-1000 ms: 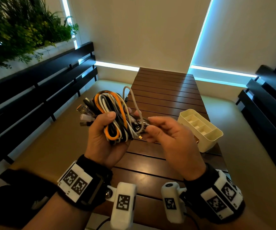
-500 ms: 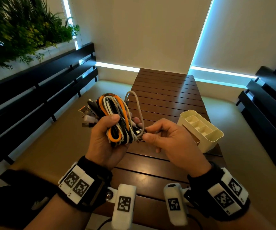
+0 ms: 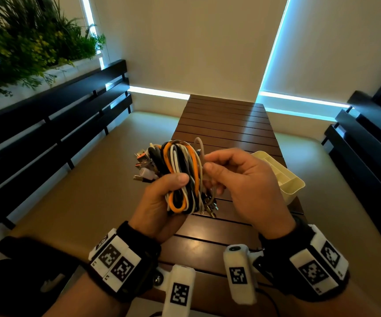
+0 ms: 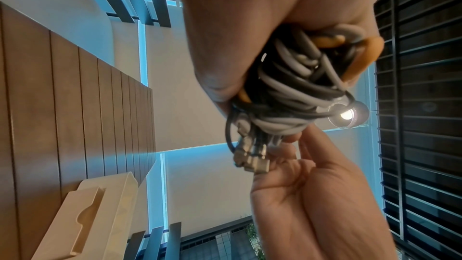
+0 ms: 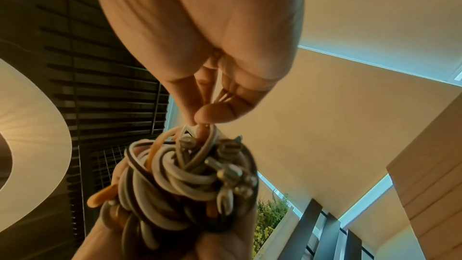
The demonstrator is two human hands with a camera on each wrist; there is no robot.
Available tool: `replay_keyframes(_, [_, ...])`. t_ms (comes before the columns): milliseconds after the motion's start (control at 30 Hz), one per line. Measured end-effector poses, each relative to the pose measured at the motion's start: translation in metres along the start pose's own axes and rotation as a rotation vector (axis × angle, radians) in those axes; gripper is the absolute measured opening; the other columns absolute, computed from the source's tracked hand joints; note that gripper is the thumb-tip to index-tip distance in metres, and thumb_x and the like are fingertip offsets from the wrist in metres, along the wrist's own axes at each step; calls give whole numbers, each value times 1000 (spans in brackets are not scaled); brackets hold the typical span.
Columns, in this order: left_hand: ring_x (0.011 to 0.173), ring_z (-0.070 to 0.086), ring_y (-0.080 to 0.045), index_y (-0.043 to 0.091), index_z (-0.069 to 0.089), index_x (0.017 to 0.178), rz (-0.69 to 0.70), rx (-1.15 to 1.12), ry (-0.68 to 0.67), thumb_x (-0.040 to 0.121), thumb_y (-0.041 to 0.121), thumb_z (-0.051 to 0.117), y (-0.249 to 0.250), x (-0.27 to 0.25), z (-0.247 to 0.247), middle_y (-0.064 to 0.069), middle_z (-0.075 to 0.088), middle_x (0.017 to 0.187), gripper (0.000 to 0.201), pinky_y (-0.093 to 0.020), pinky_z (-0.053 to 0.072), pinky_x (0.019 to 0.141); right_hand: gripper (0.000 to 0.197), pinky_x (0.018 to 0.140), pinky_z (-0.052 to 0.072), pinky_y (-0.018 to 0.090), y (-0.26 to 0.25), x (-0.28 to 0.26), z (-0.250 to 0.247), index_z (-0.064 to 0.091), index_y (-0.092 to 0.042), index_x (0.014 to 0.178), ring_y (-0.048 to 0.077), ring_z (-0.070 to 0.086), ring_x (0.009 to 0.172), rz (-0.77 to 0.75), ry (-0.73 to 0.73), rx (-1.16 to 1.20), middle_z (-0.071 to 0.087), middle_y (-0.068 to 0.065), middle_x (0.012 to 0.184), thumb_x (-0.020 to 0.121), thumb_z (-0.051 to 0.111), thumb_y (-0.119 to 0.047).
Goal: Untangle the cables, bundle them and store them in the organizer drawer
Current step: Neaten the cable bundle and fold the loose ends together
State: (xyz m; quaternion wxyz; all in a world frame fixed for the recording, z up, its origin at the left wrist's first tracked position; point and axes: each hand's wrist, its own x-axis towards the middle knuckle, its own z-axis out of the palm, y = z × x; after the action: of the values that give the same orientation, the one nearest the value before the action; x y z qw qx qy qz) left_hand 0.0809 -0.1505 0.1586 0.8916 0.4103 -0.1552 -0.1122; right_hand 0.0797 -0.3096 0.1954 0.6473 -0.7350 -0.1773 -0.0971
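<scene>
cable bundle (image 3: 180, 177) held upright above the bench (image 3: 226, 124), long axis near vertical.
left hand (image 3: 159, 202) wraps it; right hand (image 3: 237, 179) pinches a grey strand (image 3: 200, 152) on its right; organizer drawer (image 3: 285, 179) further right, nearer that hand.

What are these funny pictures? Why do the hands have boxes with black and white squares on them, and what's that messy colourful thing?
A person wears three cameras: one on the head, one on each wrist. The head picture looks down at both hands. The left hand grips a bunch of tangled cables, orange, white and black. The right hand pinches one pale cable in the bunch. The wrist pictures show the same bunch from very close. On the wooden table stands a cream organizer with compartments.
</scene>
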Motion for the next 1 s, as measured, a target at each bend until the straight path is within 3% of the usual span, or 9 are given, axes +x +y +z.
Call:
replay_keyframes(100, [94,64,-32,8,72,110,-7,-13,25,63,31,84,-1,-1,2,-16,70,99,54,-52,47,95,11,60,54,20,-2,-2,1,74,-17,100,14,69,67,-23,7,-104,72,0,79,91,67,-14])
replay_keyframes(233, [108,50,-42,3,67,117,-16,-7,84,61,29,87,-1,-5,5,-23,62,108,64,-70,28,107,14,64,49,12,-4,-2,0,77,-18,101,9,64,75,-101,-3,-337,66,-7,82,93,66,-16])
replay_keyframes(367, [109,52,-42,6,69,116,-40,17,116,59,27,87,1,-7,8,-23,63,108,63,-68,33,107,20,62,43,11,-3,-2,-1,78,-24,103,9,54,74,-78,-69,-409,55,-6,78,96,61,-16])
replay_keyframes(500, [114,49,-48,-4,53,132,-40,50,153,72,17,71,3,-3,11,-33,53,122,66,-75,29,106,28,63,41,10,-2,-1,-4,75,-30,109,7,51,75,-40,-127,-445,52,-5,78,99,56,-12])
replay_keyframes(667, [110,53,-44,-5,54,130,-14,67,159,72,17,69,-1,2,7,-32,55,117,64,-66,39,103,30,66,45,16,1,0,-10,71,-36,115,11,55,78,7,-196,-431,55,-4,84,100,55,-15])
replay_keyframes(733, [104,57,-42,-6,53,130,-15,60,166,70,18,69,-4,3,5,-30,57,113,66,-60,48,95,29,69,48,19,2,0,-8,71,-37,112,12,56,80,2,-190,-418,57,-4,87,100,56,-15])
replay_keyframes(833, [94,67,-34,-5,54,125,-33,46,169,66,20,71,-5,5,5,-22,66,95,66,-48,57,81,27,71,51,15,0,0,-6,69,-30,112,7,60,83,-38,15,-257,58,-4,91,98,57,-11])
replay_keyframes(900, [92,69,-34,-4,56,118,-33,39,181,63,22,71,-6,7,3,-20,66,86,63,-52,57,84,31,80,50,15,-1,1,-6,62,-28,124,0,61,96,-32,141,-150,62,-10,105,94,57,-25])
replay_keyframes(1000, [87,66,-37,-8,53,122,-13,32,177,69,19,71,-9,10,6,-28,60,95,62,-48,57,76,64,99,47,18,0,0,2,37,-35,147,-9,51,122,34,14,2,52,-21,136,88,56,-51])
